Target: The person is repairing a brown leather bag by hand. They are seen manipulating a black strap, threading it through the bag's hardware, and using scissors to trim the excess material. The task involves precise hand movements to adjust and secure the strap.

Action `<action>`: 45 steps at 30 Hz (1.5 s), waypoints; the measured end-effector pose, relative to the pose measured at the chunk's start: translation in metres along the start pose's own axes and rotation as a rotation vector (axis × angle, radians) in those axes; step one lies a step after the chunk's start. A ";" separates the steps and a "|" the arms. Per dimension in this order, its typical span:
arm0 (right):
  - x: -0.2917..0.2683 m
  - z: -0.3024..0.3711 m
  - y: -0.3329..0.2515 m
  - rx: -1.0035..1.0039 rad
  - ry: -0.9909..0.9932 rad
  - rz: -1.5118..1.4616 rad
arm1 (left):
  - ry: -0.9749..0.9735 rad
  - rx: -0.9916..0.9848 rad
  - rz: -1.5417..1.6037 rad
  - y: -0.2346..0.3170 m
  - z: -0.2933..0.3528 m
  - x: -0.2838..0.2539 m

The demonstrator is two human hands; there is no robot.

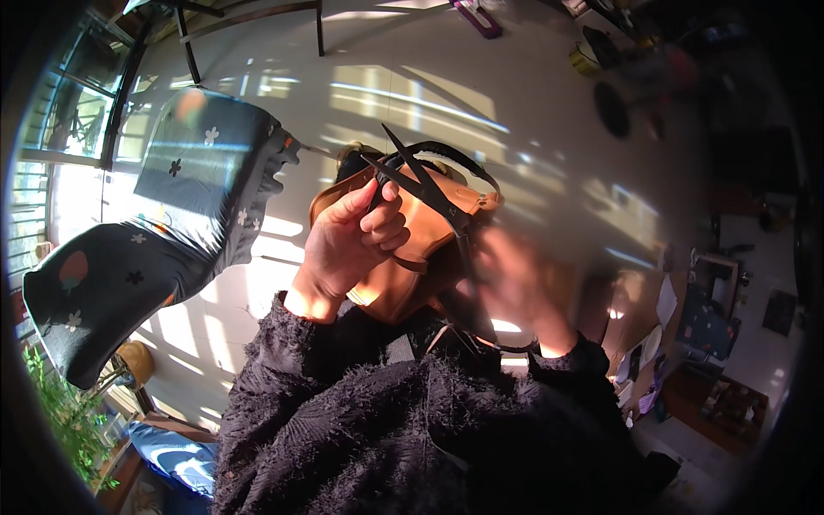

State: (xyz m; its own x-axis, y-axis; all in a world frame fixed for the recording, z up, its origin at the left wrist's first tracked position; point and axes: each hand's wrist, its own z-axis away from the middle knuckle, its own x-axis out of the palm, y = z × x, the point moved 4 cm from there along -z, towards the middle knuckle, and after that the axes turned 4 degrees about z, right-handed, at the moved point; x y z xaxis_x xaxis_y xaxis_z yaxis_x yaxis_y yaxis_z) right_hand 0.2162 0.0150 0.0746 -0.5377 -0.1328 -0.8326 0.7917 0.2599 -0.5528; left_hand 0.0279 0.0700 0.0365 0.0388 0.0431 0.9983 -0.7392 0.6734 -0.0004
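A brown leather bag [408,232] with a dark handle [463,163] lies before my body, partly under my hands. Over it, a pair of black scissors [425,184] points up and to the left, blades spread apart. My right hand [519,270], smeared by motion, is closed at the handle end of the scissors. Close to the lower blade, my left hand [352,232] has its thumb and fingers pinched together. A small dark piece shows at those fingertips, too little of it to name.
To the left stands a chair [193,172] under a dark flowered cover. A plant [64,421] and blue cloth [176,455] are at the lower left. Cardboard [635,313] with papers stands at the right. Sunlight stripes the pale floor [369,86].
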 end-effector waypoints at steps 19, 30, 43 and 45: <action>-0.004 -0.007 -0.015 0.023 -0.113 -0.073 | -0.048 -0.012 0.040 0.000 0.001 -0.002; 0.001 -0.003 -0.010 -0.022 -0.109 -0.126 | -0.046 -0.018 0.060 -0.001 0.001 -0.005; 0.003 0.005 -0.005 -0.002 -0.004 -0.301 | -0.030 -0.012 0.028 -0.001 0.002 -0.003; 0.010 0.012 0.010 0.305 -0.017 -0.660 | -0.030 -0.005 0.030 -0.001 0.002 -0.003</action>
State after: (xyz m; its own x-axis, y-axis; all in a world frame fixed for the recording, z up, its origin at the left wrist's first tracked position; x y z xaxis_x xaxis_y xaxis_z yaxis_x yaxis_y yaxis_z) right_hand 0.2222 0.0044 0.0602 -0.9286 -0.1856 -0.3213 0.3509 -0.1576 -0.9231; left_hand 0.0266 0.0678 0.0332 -0.0033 0.0414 0.9991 -0.7361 0.6762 -0.0305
